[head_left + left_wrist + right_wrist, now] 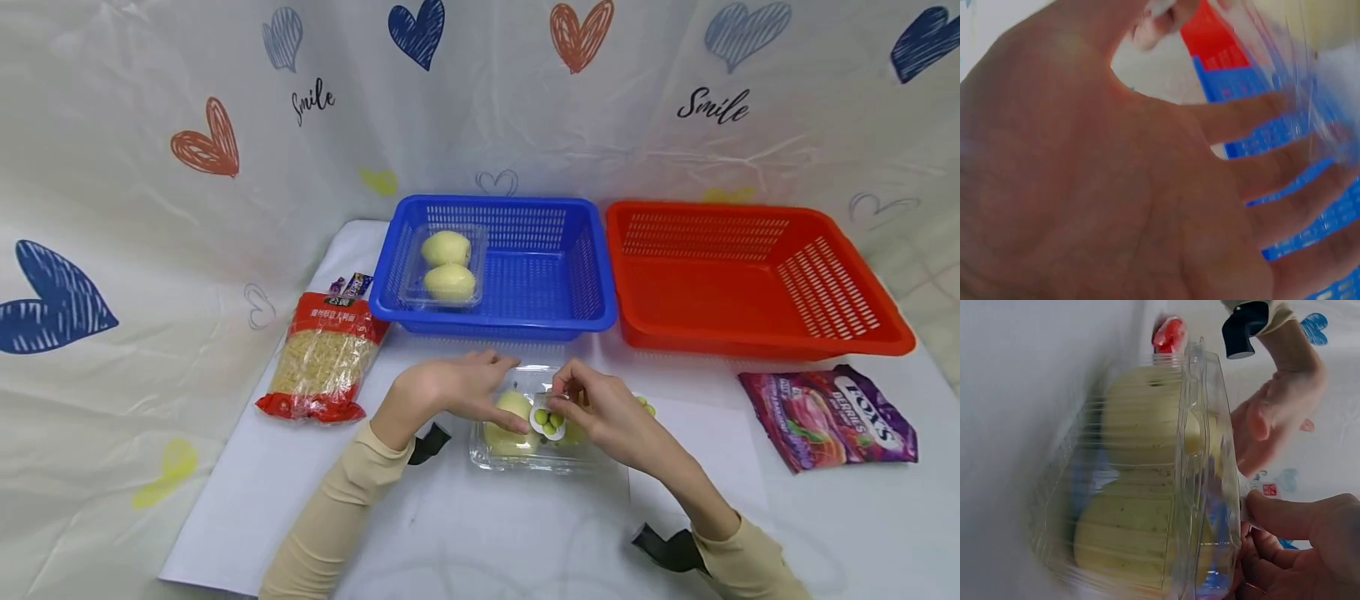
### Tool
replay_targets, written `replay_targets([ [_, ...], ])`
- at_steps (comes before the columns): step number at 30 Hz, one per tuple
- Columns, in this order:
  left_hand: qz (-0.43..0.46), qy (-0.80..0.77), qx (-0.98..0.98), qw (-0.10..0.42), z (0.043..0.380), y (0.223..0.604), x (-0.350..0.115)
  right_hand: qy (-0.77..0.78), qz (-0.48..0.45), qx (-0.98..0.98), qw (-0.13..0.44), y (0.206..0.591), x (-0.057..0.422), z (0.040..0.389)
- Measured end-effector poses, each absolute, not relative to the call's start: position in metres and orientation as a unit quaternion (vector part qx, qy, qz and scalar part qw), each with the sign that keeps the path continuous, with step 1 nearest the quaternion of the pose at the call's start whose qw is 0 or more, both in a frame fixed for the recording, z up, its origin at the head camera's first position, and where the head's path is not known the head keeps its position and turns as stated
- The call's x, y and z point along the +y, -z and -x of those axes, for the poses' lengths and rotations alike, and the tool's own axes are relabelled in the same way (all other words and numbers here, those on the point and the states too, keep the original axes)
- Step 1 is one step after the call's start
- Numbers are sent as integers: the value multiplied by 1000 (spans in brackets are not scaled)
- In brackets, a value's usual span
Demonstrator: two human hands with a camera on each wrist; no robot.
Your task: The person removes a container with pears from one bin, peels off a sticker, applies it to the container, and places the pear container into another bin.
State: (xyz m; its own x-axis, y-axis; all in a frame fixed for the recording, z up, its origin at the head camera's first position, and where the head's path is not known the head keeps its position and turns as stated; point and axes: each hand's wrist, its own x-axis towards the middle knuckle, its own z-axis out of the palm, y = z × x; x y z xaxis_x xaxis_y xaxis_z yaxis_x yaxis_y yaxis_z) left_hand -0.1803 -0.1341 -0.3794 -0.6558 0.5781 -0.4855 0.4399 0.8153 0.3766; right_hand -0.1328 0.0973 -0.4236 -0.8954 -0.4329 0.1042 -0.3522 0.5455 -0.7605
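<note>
You pinch fruit-print label (548, 422) over clear clamshell (525, 464), right hand (611, 412); left hand (453, 387) spread at clamshell's left. Uneven pressing may crease label.

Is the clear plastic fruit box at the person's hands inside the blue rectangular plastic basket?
No, the clear plastic fruit box rests on the white table, in front of the blue basket.

Free room nearside of the clear box (525, 464), blue basket (495, 322) behind

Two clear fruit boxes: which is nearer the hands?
The box on the white table, right hand pinching a label at its lid; the other box sits in the blue basket.
</note>
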Motion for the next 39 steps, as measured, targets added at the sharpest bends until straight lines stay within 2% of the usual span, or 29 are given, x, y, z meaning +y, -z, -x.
replay_targets([
  [18, -230, -47, 940, 249, 169, 392, -114, 279, 217, 934, -58, 434, 77, 129],
  [22, -227, -40, 941, 246, 169, 394, -113, 229, 241, 934, -133, 440, 77, 125],
  [27, -224, -39, 941, 251, 170, 394, -112, 170, 325, 902, -228, 446, 84, 121],
  [31, -221, -34, 942, 252, 170, 394, -112, 134, 362, 895, -226, 447, 88, 118],
  [39, -224, -32, 939, 259, 174, 395, -115, 105, 297, 927, -205, 445, 95, 117],
])
